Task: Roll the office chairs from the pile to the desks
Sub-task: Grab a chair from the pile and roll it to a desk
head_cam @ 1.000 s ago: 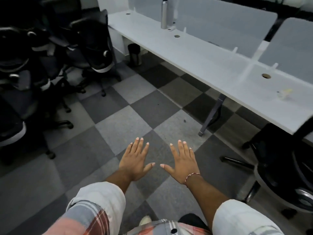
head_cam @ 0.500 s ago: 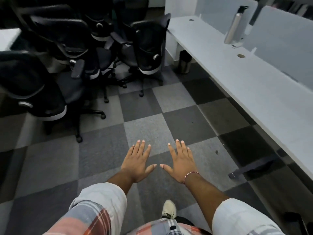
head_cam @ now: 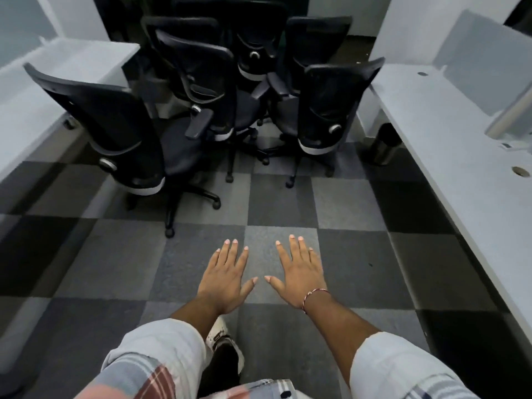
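Note:
A cluster of several black mesh office chairs fills the far middle of the head view. The nearest chair (head_cam: pixel 123 133) stands at the left with its back toward me. Another chair (head_cam: pixel 331 110) stands at the right of the cluster, and a third chair (head_cam: pixel 201 82) sits between them. My left hand (head_cam: pixel 224 279) and my right hand (head_cam: pixel 299 275) hover side by side over the checkered carpet, palms down, fingers straight and spread, holding nothing. Both hands are well short of the chairs.
A long white desk (head_cam: pixel 460 156) with a frosted divider runs along the right; a metal bottle (head_cam: pixel 509 116) stands on it. A small metal bin (head_cam: pixel 383 145) sits under its far end. Another white desk (head_cam: pixel 43 90) is at the left. My shoe (head_cam: pixel 221 338) shows below.
My view has swung left, from the right-hand desk to face the chair cluster head on. Both hands stay flat and spread in front of me, holding nothing.

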Demonstrator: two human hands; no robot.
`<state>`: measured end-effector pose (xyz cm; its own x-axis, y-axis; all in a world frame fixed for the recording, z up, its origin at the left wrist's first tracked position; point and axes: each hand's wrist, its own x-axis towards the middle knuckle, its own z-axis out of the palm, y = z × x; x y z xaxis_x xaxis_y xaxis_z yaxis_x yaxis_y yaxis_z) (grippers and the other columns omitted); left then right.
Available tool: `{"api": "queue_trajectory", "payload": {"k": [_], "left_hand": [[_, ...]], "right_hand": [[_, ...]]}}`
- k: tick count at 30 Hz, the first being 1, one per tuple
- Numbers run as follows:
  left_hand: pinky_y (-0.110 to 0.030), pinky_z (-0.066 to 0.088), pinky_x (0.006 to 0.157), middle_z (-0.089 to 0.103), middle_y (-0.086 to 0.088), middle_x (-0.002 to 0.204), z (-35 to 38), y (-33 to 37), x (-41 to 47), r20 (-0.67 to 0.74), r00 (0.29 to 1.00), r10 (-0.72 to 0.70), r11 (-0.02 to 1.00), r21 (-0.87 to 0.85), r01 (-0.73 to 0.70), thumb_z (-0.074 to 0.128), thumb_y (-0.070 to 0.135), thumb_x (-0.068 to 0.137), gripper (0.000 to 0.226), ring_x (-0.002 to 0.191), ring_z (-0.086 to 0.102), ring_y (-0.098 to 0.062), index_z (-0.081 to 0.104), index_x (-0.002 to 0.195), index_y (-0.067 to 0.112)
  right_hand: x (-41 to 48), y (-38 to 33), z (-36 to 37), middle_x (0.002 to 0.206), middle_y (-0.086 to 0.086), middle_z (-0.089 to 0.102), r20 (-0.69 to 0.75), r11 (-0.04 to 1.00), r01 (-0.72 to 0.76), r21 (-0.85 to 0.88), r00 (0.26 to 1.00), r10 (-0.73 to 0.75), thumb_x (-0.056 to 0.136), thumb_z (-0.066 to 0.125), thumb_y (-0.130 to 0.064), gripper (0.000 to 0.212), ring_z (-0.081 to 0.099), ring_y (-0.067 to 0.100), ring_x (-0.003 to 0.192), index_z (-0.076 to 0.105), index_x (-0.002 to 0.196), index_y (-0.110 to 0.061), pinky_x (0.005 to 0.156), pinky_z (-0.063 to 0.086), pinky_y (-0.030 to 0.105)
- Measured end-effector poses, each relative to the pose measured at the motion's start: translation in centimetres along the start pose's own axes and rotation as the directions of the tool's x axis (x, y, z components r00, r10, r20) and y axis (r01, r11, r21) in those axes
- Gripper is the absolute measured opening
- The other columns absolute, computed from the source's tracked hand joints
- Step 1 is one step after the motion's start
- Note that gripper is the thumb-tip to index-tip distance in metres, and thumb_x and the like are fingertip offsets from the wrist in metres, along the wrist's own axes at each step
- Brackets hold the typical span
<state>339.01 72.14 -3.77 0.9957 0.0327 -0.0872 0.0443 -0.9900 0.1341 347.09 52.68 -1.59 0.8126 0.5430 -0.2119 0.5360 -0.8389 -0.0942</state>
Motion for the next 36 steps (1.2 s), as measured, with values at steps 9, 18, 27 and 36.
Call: {"api": "queue_trajectory", "payload": {"k": [9, 18, 27, 36], "left_hand": [[-0.046, 0.004, 0.123, 0.008, -0.018, 0.166, -3.8, -11.7, 10.0, -0.03, 0.997, -0.073, 0.997, 0.031, 0.074, 0.012, 0.069, 0.094, 0.086, 0.155, 0.0, -0.032, 0.014, 0.16, 0.014], [-0.048, 0.017, 0.122, 0.022, -0.021, 0.163, -8.2, -23.6, 17.4, -0.122, 0.975, -0.187, 0.981, 0.034, 0.192, 0.021, 0.068, 0.095, 0.085, 0.153, 0.014, -0.036, 0.026, 0.158, 0.011], [-0.049, 0.026, 0.12, 0.032, -0.021, 0.159, -10.8, -32.2, 24.5, -0.244, 0.919, -0.309, 0.948, 0.001, 0.318, 0.03, 0.064, 0.095, 0.08, 0.15, 0.024, -0.036, 0.036, 0.154, 0.01], [-0.049, 0.03, 0.118, 0.038, -0.019, 0.155, -13.9, -39.6, 31.0, -0.36, 0.826, -0.434, 0.882, 0.016, 0.471, 0.067, 0.044, 0.084, 0.079, 0.147, 0.03, -0.034, 0.04, 0.15, 0.012]], "right_hand": [[15.8, -4.9, -4.4, 0.164, 0.012, -0.015, -0.022, 0.991, 0.124, -0.045, 0.992, -0.125, 0.095, 0.031, -0.068, 0.084, -0.018, 0.03, 0.15, -0.008, 0.157, -0.026, 0.123, -0.002, 0.049], [29.7, -11.7, -9.5, 0.164, 0.014, -0.011, -0.088, 0.974, 0.219, -0.066, 0.971, -0.224, 0.097, 0.033, -0.063, 0.082, -0.013, 0.033, 0.151, -0.006, 0.157, -0.024, 0.123, 0.001, 0.049], [43.4, -17.9, -11.9, 0.165, 0.013, -0.006, -0.086, 0.924, 0.377, -0.063, 0.921, -0.381, 0.097, 0.045, -0.056, 0.083, -0.01, 0.032, 0.151, -0.001, 0.158, -0.024, 0.123, 0.005, 0.048], [55.2, -22.9, -15.7, 0.165, 0.013, 0.0, -0.096, 0.815, 0.576, -0.069, 0.809, -0.58, 0.095, 0.053, -0.047, 0.085, -0.004, 0.032, 0.152, 0.001, 0.158, -0.023, 0.123, 0.007, 0.047]]}}
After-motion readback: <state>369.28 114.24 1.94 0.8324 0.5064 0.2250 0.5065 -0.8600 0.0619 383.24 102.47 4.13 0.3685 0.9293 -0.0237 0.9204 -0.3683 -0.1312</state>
